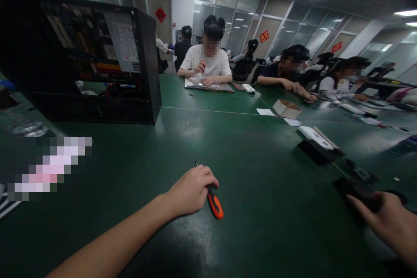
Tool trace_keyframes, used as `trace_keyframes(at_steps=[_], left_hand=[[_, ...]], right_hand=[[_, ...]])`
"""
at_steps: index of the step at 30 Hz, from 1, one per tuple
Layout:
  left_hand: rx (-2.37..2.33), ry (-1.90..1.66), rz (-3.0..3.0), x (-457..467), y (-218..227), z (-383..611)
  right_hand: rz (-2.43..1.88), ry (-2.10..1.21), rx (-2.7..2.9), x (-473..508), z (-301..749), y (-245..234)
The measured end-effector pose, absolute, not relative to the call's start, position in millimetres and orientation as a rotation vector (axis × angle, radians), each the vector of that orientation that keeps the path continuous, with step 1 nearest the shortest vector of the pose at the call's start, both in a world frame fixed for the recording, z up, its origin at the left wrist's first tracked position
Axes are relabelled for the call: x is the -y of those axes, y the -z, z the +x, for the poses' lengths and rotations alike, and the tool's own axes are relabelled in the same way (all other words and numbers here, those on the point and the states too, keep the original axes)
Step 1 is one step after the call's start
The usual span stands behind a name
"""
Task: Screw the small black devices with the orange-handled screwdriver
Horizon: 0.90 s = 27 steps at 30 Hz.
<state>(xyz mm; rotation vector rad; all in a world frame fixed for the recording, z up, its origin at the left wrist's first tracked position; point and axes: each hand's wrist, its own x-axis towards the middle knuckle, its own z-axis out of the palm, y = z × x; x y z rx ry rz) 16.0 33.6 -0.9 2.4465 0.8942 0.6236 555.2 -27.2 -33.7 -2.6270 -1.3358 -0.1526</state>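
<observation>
My left hand (pixel 190 189) rests on the green table with its fingers closed around a screwdriver (pixel 215 206). The orange and black handle sticks out toward me, and a bit of the shaft shows beyond my fingers. At the right edge, my right hand (pixel 394 221) grips a dark, block-shaped object (pixel 353 195); motion blur hides its exact kind. Just past it on the table lies a small dark item (pixel 361 173), also blurred.
An open black computer case (pixel 146 69) stands at the left, its inside showing. Ahead on the right are a small open cardboard box (pixel 286 108), white papers (pixel 265 112) and a white device (pixel 316 137). Across the green table (pixel 156 152), a person in white (pixel 215 58) works on a flat panel.
</observation>
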Motion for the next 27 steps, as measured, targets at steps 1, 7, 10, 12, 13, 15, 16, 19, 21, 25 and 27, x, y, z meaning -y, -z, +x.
trace_keyframes(at_steps=[1, 7, 10, 12, 13, 15, 16, 19, 21, 25, 27], left_hand=[[-0.903, -0.599, 2.473, -33, -1, 16], [-0.822, -0.765, 2.424, -31, -6, 15], [-0.823, -1.031, 2.295, -33, -7, 14], [-0.886, -1.237, 2.203, -34, -8, 13], [-0.938, -1.328, 2.151, -35, -9, 12], [-1.037, -1.459, 2.047, -37, -9, 11], [-1.075, -1.495, 1.996, -38, -8, 10], [-1.148, -1.501, 1.892, -40, -7, 9], [-1.2, -1.462, 1.882, -40, -6, 10], [-1.201, -1.391, 2.044, -38, -5, 14], [-1.144, -1.356, 2.171, -36, -5, 15]], right_hand=[[-2.618, 0.062, 1.307, 27, 540, 27], [-1.858, -0.017, 1.877, -8, 397, -22], [-1.303, -0.104, 2.183, -37, 329, -21], [-1.049, -0.208, 2.357, -54, 291, -13], [-0.937, -0.262, 2.421, -61, 275, -8], [-0.791, -0.355, 2.462, -67, 250, 2], [-0.756, -0.379, 2.449, -68, 242, 6], [-0.703, -0.316, 2.358, -64, 232, 14], [-0.657, -0.223, 2.282, -61, 234, 15], [-0.54, -0.117, 2.22, -61, 241, 14], [-0.461, -0.09, 2.241, -61, 241, 11]])
